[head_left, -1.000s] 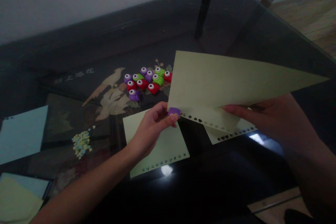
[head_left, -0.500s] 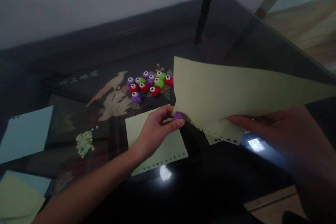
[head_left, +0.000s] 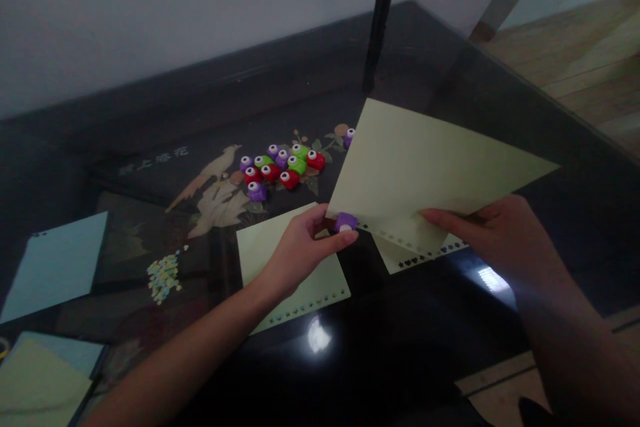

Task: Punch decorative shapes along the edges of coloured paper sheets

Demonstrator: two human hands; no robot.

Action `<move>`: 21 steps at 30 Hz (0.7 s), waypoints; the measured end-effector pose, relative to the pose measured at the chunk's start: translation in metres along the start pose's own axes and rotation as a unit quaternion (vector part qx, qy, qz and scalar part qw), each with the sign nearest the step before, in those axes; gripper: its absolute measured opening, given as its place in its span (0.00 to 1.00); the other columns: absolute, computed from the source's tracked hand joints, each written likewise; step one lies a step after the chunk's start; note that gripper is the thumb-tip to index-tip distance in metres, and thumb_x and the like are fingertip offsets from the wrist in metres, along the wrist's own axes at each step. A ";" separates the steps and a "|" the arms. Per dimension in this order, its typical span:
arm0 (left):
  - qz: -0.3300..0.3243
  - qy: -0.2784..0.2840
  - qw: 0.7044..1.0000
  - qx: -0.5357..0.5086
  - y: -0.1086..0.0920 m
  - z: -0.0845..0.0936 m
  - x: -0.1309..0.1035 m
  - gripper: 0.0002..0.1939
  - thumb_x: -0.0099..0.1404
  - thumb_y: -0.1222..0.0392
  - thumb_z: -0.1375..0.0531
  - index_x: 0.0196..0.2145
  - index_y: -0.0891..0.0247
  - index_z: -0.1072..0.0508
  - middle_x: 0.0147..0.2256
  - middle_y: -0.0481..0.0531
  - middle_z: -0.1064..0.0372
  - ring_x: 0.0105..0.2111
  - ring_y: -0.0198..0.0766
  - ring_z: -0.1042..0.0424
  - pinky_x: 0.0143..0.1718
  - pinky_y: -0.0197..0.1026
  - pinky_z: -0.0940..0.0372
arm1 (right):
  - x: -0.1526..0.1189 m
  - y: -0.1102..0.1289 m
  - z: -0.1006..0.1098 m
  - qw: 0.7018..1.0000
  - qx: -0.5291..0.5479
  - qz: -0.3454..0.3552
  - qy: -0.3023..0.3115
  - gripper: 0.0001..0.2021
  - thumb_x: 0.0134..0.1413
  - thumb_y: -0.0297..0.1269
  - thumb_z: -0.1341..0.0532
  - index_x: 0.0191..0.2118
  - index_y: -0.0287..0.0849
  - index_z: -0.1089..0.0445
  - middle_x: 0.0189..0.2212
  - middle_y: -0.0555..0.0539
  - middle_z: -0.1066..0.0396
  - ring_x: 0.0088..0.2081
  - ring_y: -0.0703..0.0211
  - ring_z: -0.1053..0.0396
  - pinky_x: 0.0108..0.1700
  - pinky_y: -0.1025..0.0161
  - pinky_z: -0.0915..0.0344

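Their left hand pinched the purple punch at the edge of the pale sheet — right hand pinched the paper too, underside fingers hidden, probably for steadiness.

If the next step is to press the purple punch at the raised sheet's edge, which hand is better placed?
Probably the left hand: it holds the purple punch. The right hand grips the raised sheet farther along, away from the punch, so it would likely need to let go first.
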State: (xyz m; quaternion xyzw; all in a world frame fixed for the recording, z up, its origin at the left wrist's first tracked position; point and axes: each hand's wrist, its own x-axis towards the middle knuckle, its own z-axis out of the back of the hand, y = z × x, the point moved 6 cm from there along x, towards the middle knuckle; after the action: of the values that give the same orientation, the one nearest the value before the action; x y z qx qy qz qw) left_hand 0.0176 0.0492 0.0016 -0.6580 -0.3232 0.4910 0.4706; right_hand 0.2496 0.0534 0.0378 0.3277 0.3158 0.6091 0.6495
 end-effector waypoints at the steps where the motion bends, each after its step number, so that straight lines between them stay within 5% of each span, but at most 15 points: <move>1: 0.005 0.007 1.000 0.008 0.000 0.000 -0.001 0.15 0.54 0.59 0.34 0.39 0.65 0.28 0.38 0.53 0.28 0.40 0.39 0.29 0.45 0.44 0.34 | 0.000 -0.002 -0.001 1.000 0.002 0.000 0.004 0.10 0.41 0.46 0.34 0.29 0.46 0.22 0.32 0.46 0.21 0.37 0.47 0.23 0.43 0.50 0.29; 21: -0.045 0.026 0.979 0.199 -0.009 0.002 -0.007 0.22 0.53 0.64 0.35 0.47 0.65 0.31 0.45 0.56 0.29 0.41 0.41 0.27 0.39 0.43 0.29 | -0.003 -0.006 0.014 0.996 0.012 -0.028 -0.083 0.07 0.39 0.41 0.32 0.30 0.49 0.23 0.34 0.49 0.21 0.40 0.50 0.24 0.50 0.50 0.34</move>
State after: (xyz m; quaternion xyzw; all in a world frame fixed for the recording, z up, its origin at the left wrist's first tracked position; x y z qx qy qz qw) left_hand 0.0132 0.0465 0.0125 -0.5487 -0.2360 0.5063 0.6220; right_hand 0.2646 0.0497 0.0411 0.3762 0.2772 0.5575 0.6862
